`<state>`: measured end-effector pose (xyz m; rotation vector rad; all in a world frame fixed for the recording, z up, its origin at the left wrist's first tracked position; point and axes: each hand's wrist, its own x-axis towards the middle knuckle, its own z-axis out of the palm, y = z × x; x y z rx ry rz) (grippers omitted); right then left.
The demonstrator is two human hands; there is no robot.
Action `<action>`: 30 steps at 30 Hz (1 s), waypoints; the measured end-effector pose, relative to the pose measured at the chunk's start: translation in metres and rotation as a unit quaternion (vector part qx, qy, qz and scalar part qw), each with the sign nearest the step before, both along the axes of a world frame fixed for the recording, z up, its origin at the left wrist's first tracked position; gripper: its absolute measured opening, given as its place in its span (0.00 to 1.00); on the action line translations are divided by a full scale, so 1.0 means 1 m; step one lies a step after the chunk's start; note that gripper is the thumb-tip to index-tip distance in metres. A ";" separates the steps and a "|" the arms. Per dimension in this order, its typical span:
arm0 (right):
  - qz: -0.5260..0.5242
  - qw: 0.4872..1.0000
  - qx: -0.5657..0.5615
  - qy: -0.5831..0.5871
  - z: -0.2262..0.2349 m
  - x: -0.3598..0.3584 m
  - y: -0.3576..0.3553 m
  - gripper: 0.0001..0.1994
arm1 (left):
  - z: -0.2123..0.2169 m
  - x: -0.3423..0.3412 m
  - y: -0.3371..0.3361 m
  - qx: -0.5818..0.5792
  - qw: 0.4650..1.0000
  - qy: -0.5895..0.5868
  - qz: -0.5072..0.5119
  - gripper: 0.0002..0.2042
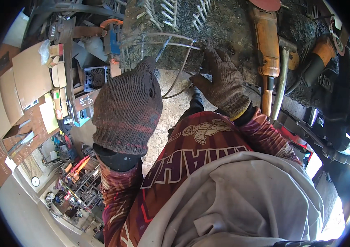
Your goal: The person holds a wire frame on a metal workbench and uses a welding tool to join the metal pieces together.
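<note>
A frame of thin bent metal rods (182, 68) sits at the near edge of the dark, grimy workbench (232, 24), with curved rods joined by straight ones. My left hand (127, 108), in a brown knitted glove, is closed at the frame's left side; a curved rod runs in behind it, and its fingers are mostly hidden. On the opposite side my right hand (223, 82), gloved alike, grips the frame with its thumb below and fingers above. Between the hands, part of the frame overhangs the bench edge.
Right of my right hand lie an orange angle grinder (267, 45), a hammer (282, 70) and a second grinder (321, 55). Several pieces of short rods welded in rows (170, 12) lie at the bench's back. Cardboard sheets (31, 76) and a plastic crate (96, 79) stand left.
</note>
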<state>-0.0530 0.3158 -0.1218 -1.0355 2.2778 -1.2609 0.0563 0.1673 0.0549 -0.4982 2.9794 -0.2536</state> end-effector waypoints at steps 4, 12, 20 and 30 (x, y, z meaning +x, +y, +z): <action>-0.030 0.999 0.014 0.002 -0.007 -0.006 0.001 0.39 | -0.013 -0.016 -0.005 0.049 0.998 0.036 -0.022 0.09; -0.001 0.999 -0.026 -0.025 0.002 -0.004 0.004 0.38 | -0.010 -0.003 0.007 0.073 0.995 0.047 0.040 0.13; -0.006 0.997 -0.007 -0.074 0.003 -0.009 0.005 0.37 | -0.031 0.001 0.000 0.079 0.989 0.128 0.011 0.15; -0.015 0.999 -0.007 -0.038 -0.008 -0.006 0.003 0.43 | -0.035 0.004 0.000 0.091 0.986 0.135 0.025 0.13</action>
